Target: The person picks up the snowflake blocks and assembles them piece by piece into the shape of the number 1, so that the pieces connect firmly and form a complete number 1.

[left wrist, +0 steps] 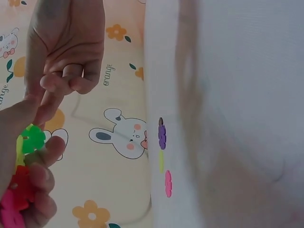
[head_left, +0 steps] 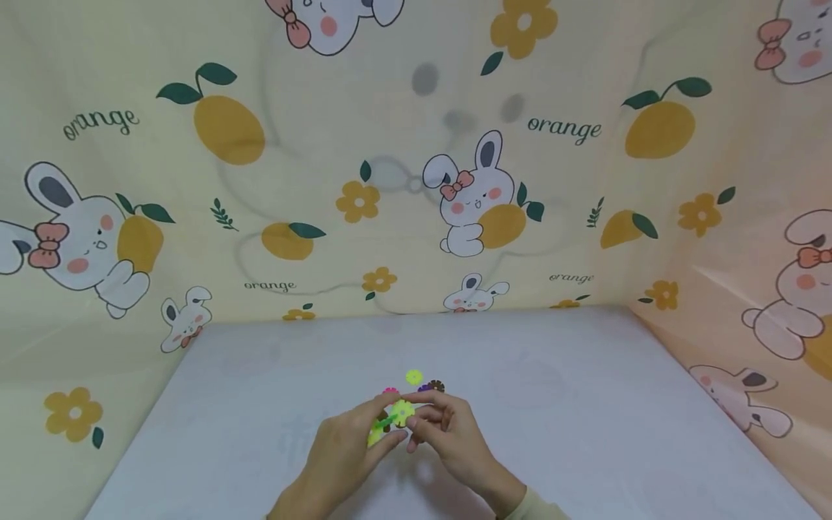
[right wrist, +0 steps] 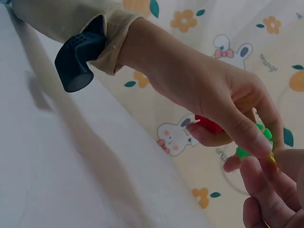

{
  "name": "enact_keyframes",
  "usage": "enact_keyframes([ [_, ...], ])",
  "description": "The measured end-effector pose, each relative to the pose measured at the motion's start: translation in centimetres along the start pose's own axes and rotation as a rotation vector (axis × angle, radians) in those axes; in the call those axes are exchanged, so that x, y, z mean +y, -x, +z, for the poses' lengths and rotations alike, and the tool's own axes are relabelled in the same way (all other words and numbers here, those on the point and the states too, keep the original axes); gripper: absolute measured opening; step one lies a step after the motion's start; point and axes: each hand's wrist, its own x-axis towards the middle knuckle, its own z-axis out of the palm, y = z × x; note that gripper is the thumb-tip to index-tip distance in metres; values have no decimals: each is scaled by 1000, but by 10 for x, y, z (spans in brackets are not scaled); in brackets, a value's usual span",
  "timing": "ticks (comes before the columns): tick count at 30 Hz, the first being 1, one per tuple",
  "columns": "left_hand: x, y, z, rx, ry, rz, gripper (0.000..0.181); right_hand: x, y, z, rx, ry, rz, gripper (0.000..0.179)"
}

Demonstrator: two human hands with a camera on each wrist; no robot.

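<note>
My left hand (head_left: 341, 444) grips a cluster of joined plastic snowflake discs. In the left wrist view its fingers curl around a red disc (left wrist: 22, 187) and a pink disc (left wrist: 10, 211), with a green disc (left wrist: 34, 138) near the thumb. My right hand (head_left: 458, 437) meets it from the other side, thumb and index finger pinching a yellow disc (head_left: 403, 413) at the cluster's near end. Seen from the right wrist, the right thumb lies over a green disc (right wrist: 267, 133), and a red disc (right wrist: 209, 124) shows behind the fingers. Fingers hide much of the cluster.
Beyond the hands, loose discs lie on the white tabletop (head_left: 552, 433): yellow (head_left: 414, 377), pink (head_left: 390, 391), purple (head_left: 424, 388) and brown (head_left: 438, 386). A printed cloth (head_left: 403, 245) with rabbits and oranges rises behind the table and along its sides.
</note>
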Motion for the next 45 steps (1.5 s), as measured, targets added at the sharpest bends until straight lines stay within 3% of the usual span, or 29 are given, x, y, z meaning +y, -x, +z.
enact_keyframes([
  [7, -2, -4, -1, 4, 68, -43, 41, -5, -9, -16, 15, 59, 41, 30],
  [12, 1, -6, -6, -90, 150, -140, 35, -4, -19, -41, 121, 111, 43, 31],
  [17, 2, -8, -10, -177, 196, -223, 39, 8, -26, -58, 199, 252, 70, 28],
  [22, -1, -8, -14, -179, 236, -252, 35, 29, -30, -63, 231, 429, 138, 27],
  [28, -4, -10, -16, -166, 287, -262, 31, 48, -28, -61, 182, 654, 192, 31],
  [36, -3, -11, -18, -225, 290, -290, 28, 63, -29, -58, 112, 896, 206, 41],
  [45, -5, -11, -17, -244, 319, -315, 33, 61, -27, -53, 93, 934, 150, 25],
])
